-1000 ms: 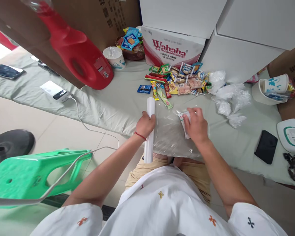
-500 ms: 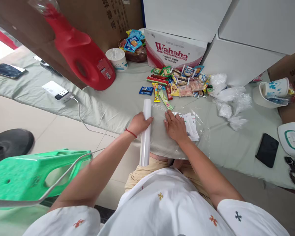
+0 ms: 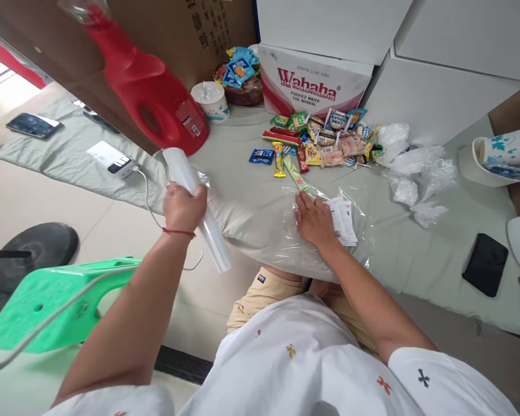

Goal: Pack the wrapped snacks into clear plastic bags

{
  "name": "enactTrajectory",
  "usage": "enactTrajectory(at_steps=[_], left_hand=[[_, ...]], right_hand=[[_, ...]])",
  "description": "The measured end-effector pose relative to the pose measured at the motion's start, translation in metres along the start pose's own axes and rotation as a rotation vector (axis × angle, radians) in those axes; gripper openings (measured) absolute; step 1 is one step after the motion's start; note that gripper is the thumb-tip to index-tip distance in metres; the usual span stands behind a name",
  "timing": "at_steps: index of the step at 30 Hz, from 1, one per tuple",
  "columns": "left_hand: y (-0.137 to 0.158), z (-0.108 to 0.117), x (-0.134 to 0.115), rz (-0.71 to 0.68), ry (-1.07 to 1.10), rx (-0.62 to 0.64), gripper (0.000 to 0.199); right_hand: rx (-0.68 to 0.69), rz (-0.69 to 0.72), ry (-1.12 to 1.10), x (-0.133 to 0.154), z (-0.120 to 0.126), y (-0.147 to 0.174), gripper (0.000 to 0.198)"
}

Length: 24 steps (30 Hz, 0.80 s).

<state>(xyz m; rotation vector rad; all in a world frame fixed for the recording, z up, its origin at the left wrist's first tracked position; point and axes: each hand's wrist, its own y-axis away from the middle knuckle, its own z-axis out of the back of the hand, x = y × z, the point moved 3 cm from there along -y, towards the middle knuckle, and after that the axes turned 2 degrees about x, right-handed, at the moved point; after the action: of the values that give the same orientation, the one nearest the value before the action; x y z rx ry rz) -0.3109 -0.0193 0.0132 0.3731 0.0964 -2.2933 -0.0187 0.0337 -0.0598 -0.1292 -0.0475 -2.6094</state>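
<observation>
My left hand (image 3: 184,207) is wrapped round a roll of clear plastic (image 3: 213,241), which slants over the table's front edge. A loose plastic edge shows beside the roll. My right hand (image 3: 315,222) lies flat, fingers stretched out, on a sheet of clear plastic (image 3: 281,240). Several white sachets (image 3: 343,219) are fanned out at its right side; whether they rest on or under the plastic I cannot tell. Just beyond my fingertips is a green snack packet (image 3: 295,173), in front of a pile of small wrapped snacks (image 3: 325,138).
Crumpled clear plastic bundles (image 3: 416,167) lie to the right, near paper cups (image 3: 502,150) and a black phone (image 3: 485,264). A red jug (image 3: 151,86), a paper cup (image 3: 211,101) and a white power bank (image 3: 110,159) stand left. A green stool (image 3: 56,300) is below.
My left hand has carried the roll leftward and tilted it, away from the plastic sheet. My right hand keeps its place on the sheet beside the sachets. The view has shifted slightly.
</observation>
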Motion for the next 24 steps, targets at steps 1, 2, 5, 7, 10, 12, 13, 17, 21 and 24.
enactTrajectory(at_steps=[1,2,5,7,10,12,13,17,21,24], left_hand=[[-0.007,0.004,0.004,0.014,-0.013,0.013,0.057],[-0.012,0.005,0.006,0.024,-0.026,0.043,0.057],[-0.024,-0.010,-0.009,-0.023,-0.080,0.183,0.062],[-0.032,-0.026,-0.022,-0.027,-0.116,0.210,0.066],[-0.044,-0.043,-0.037,-0.071,-0.166,0.160,0.069],[-0.047,-0.047,-0.043,-0.137,-0.171,0.083,0.069],[-0.047,-0.047,-0.045,-0.162,-0.159,0.039,0.070],[-0.026,-0.044,-0.052,-0.326,0.021,-0.158,0.066],[0.027,-0.050,-0.073,-0.880,0.273,-0.204,0.026],[0.071,-0.068,-0.085,-1.271,0.307,0.018,0.031]], right_hand=[[0.002,-0.001,-0.003,0.000,0.000,0.000,0.059],[0.005,-0.005,-0.008,0.000,-0.001,0.000,0.060],[0.005,-0.018,-0.030,0.001,0.000,0.000,0.060],[0.002,-0.017,-0.046,0.002,0.002,0.000,0.061],[-0.004,-0.019,-0.100,0.000,0.007,0.000,0.062],[-0.030,-0.026,-0.168,-0.003,0.011,-0.002,0.063],[-0.050,-0.030,-0.211,-0.004,0.013,-0.004,0.063],[-0.147,-0.032,-0.476,-0.008,0.018,-0.014,0.063],[-0.362,-0.131,-0.803,-0.027,0.042,-0.010,0.051],[-0.633,-0.220,-0.743,-0.056,0.077,0.015,0.034]])
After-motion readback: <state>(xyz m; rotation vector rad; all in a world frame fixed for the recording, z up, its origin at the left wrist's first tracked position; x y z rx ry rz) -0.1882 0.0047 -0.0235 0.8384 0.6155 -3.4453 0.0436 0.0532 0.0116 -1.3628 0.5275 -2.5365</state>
